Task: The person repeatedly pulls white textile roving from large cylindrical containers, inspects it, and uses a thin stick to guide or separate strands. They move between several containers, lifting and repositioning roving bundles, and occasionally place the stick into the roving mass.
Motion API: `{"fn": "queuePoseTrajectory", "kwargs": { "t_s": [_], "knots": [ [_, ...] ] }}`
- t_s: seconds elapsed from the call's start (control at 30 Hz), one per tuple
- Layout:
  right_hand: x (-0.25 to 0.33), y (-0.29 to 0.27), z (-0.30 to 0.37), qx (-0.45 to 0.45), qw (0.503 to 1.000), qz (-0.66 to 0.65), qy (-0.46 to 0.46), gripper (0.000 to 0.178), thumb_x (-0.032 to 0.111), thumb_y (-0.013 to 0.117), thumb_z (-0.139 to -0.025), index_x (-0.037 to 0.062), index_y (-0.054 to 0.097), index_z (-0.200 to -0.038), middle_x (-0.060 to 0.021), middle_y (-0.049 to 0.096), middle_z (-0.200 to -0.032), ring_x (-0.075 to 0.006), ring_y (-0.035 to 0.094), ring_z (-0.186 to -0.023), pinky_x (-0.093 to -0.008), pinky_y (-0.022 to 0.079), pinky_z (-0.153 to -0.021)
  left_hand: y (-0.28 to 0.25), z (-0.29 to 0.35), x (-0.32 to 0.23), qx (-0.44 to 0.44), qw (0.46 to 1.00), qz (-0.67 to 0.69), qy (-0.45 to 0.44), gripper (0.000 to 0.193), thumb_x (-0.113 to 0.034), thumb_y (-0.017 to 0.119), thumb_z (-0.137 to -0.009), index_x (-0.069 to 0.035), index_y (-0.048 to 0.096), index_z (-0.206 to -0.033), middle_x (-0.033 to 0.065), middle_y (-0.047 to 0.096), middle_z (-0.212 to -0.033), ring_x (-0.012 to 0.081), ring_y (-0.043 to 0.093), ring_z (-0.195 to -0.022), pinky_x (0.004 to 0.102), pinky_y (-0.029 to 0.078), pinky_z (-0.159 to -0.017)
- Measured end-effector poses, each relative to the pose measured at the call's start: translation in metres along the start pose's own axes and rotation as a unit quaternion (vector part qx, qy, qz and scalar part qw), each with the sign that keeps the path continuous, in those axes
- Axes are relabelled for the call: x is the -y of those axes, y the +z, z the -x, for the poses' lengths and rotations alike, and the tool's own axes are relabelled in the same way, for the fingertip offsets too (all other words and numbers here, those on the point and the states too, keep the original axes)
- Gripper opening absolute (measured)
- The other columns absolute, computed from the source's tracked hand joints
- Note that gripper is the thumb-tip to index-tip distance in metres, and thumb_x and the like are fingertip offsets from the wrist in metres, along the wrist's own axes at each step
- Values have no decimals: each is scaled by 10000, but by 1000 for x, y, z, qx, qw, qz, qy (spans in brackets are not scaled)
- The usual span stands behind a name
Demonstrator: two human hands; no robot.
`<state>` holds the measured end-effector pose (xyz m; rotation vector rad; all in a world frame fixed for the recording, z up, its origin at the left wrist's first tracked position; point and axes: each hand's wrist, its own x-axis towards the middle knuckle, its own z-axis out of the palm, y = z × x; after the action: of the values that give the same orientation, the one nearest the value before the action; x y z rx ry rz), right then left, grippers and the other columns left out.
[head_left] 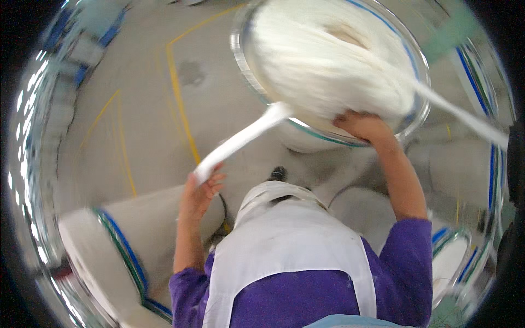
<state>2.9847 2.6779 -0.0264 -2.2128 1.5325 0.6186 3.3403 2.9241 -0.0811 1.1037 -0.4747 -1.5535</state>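
Left hand [201, 188] pinches thick white fibre strand [243, 139], fingers loosely curled. Right hand [363, 126] presses fingers into white coiled fibre mass [328, 65] inside round metal-rimmed can [238, 52].

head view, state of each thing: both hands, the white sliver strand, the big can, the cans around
left hand: closed on the white sliver strand
right hand: pressed on the coiled sliver
big can: heaped full
side can: full, untouched
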Motion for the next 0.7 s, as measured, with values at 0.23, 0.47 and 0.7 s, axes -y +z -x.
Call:
{"fn": "queuePoseTrajectory", "kwargs": {
  "t_s": [0.23, 0.47, 0.7],
  "knots": [
    [-7, 4, 4, -32, 997, -50, 43, 548, 512, 467, -901, 92, 552, -1242, -196, 581, -1228, -383, 542, -1137, -444, 394, -961, -114, 166, 12, -491, 421, -751, 133, 472, -216, 682, -807, -42, 521, -1215, 171, 555, -1193, 320, 534, -1093, 453, 431, -911],
    [-25, 11, 6, -33, 998, -60, 15, 597, 515, 464, -904, 54, 518, -1280, -267, 559, -1209, -429, 503, -1160, -439, 376, -974, -151, 329, -20, -699, 253, -662, 92, 302, -204, 709, -779, -42, 582, -1001, 164, 581, -1027, 349, 549, -952, 443, 453, -816],
    [-31, 11, 7, -47, 995, -88, -3, 611, 542, 507, -864, 65, 540, -1244, -281, 549, -1200, -432, 500, -1154, -442, 401, -943, -202, 404, -16, -747, 292, -595, -58, 391, -411, 700, -783, -54, 621, -921, 129, 632, -945, 336, 587, -897, 451, 453, -802]
  ]
}}
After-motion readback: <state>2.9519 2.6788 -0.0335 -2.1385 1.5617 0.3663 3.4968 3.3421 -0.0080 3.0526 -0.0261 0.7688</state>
